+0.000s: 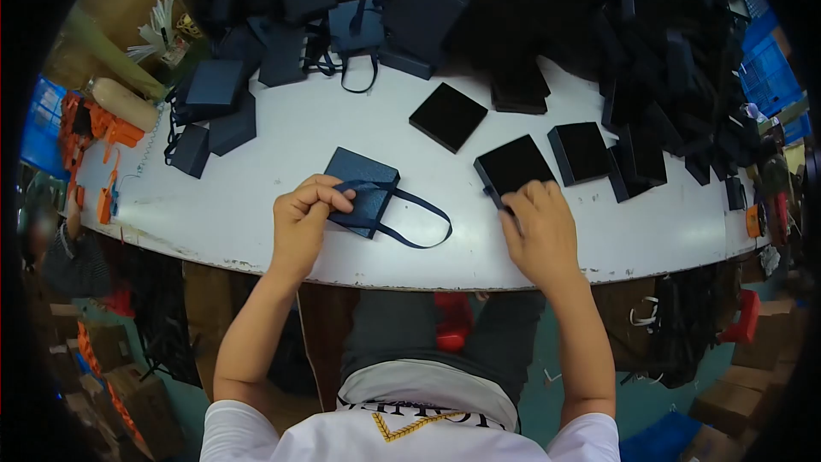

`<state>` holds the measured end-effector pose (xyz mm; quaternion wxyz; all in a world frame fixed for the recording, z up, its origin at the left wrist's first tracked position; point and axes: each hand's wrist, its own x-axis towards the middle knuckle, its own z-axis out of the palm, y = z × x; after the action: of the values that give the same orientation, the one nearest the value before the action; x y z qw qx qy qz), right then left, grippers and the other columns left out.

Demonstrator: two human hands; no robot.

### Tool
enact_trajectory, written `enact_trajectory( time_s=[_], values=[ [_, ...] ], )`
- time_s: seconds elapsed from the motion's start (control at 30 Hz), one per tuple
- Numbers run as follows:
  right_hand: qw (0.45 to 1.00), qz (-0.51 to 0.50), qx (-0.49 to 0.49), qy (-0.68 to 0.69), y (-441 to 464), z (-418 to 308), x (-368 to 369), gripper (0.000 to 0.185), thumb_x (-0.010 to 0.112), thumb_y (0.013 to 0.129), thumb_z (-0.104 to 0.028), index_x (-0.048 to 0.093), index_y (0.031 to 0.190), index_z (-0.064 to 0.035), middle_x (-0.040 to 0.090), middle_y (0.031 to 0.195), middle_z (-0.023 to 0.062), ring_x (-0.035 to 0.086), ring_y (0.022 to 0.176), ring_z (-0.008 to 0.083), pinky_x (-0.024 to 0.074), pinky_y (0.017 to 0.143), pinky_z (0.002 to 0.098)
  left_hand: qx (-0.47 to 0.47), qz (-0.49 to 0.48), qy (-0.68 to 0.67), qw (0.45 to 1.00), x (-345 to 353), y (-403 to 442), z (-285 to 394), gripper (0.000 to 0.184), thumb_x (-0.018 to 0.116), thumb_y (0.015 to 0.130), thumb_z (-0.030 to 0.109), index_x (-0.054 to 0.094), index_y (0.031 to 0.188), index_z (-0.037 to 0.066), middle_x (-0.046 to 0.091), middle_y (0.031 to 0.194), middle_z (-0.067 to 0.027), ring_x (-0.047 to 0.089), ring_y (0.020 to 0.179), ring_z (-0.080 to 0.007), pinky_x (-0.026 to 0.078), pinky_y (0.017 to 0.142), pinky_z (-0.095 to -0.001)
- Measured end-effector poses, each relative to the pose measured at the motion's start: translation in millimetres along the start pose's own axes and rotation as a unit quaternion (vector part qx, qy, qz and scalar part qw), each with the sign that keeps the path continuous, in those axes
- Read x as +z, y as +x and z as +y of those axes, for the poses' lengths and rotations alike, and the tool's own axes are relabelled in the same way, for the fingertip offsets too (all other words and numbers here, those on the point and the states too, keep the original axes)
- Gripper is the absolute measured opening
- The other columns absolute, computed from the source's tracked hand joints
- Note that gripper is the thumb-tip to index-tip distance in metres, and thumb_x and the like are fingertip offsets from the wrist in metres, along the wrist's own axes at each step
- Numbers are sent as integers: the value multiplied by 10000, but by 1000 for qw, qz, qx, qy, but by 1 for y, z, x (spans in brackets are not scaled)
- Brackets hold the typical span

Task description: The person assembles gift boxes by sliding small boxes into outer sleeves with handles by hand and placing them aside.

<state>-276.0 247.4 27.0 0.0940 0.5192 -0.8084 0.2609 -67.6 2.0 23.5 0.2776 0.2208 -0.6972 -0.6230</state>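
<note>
The left hand [304,212] is lying over the left side of the blue box [369,205], its thumb and fingertips pinching together on the blue ribbon [428,205]. The box is lying at a slant on the near half of the white tabletop [410,269], a strip of surface showing between its lowest corner and the chipped front edge. The ribbon's loop is spreading rightward, and open white surface is separating it from the right hand [543,227]. That hand's fingertips are overlapping the near edge of a black box [513,162]; whether they are gripping it, I cannot tell. A second black box [578,152] is standing just beside it, narrowing the room rightward, while a dark pile [426,13] is bounding the far side.
</note>
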Motion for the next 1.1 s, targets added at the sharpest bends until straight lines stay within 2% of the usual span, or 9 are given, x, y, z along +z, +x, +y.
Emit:
enact_trajectory(
  time_s=[0.2, 0.3, 0.43, 0.53, 0.63, 0.67, 0.8, 0.97, 1.1],
  values=[
    [998, -43, 33, 26, -35, -5, -34, 175, 715, 762, 34, 700, 933, 4, 611, 979, 124, 576, 963, 324, 490, 799, 411, -11, -105, 218, 970, -6, 8, 22, 240, 678, 890, -16, 739, 1123, -14, 681, 1132, -70, 635, 1062, -182, 495, 899, -315],
    [1000, -12, 11, -9, -32, 4, -39, 173, 693, 762, 54, 697, 929, 9, 623, 1049, 144, 579, 1017, 341, 498, 834, 415, 191, -156, 480, 842, -11, 18, 30, 413, 749, 844, 58, 689, 1249, 1, 639, 1344, -110, 595, 1235, -282, 469, 1020, -382],
    [998, -26, 37, -34, -36, 16, -38, 187, 719, 805, -38, 677, 979, 19, 558, 1358, 248, 551, 1225, 423, 473, 985, 476, 154, -227, 463, 843, -19, 34, 21, 653, 820, 783, 146, 591, 1380, 16, 488, 1544, -121, 451, 1422, -347, 391, 1147, -428],
    [984, 13, 170, 54, -34, 3, -32, 479, 768, 849, -199, 603, 1231, 38, 439, 1489, 323, 493, 1316, 474, 436, 1049, 506, 90, -259, 399, 875, -24, 42, 19, 766, 862, 748, 205, 544, 1415, 4, 439, 1578, -139, 414, 1453, -357, 367, 1177, -435],
    [980, 84, 178, -22, -19, -23, -12, 810, 787, 860, -340, 410, 1451, 66, 391, 1513, 358, 472, 1331, 498, 427, 1056, 521, 90, -266, 374, 884, -29, 42, 15, 876, 903, 699, 270, 515, 1432, -14, 447, 1565, -153, 422, 1438, -373, 369, 1175, -432],
    [979, 57, 187, -59, -17, -27, -4, 960, 808, 810, -315, 300, 1530, 66, 371, 1526, 354, 461, 1345, 477, 412, 1073, 510, 101, -263, 386, 879, -29, 38, 13, 906, 913, 684, 290, 510, 1433, -21, 449, 1560, -159, 428, 1431, -375, 368, 1177, -432],
    [961, 26, 268, -55, -16, -31, 18, 947, 782, 722, -160, 319, 1521, 49, 369, 1548, 298, 429, 1377, 440, 359, 1121, 492, 106, -240, 434, 862, -24, 16, 16, 1120, 957, 587, 398, 435, 1480, -30, 415, 1567, -190, 409, 1431, -391, 361, 1179, -443],
    [975, 27, 102, 197, -3, -42, -10, 988, 740, 649, -76, 316, 1536, 14, 415, 1535, 228, 418, 1395, 403, 303, 1168, 467, 133, -211, 467, 848, -21, -2, 2, 1246, 982, 550, 278, 298, 1547, -22, 410, 1547, -201, 405, 1398, -414, 360, 1171, -454],
    [984, -41, 32, 173, 29, -50, 10, 1015, 734, 622, -75, 301, 1536, 0, 421, 1521, 213, 401, 1398, 380, 267, 1180, 471, 115, -175, 425, 881, -16, -13, -2, 1327, 976, 551, 187, 173, 1584, -35, 436, 1514, -187, 424, 1373, -396, 361, 1166, -445]
  ],
)
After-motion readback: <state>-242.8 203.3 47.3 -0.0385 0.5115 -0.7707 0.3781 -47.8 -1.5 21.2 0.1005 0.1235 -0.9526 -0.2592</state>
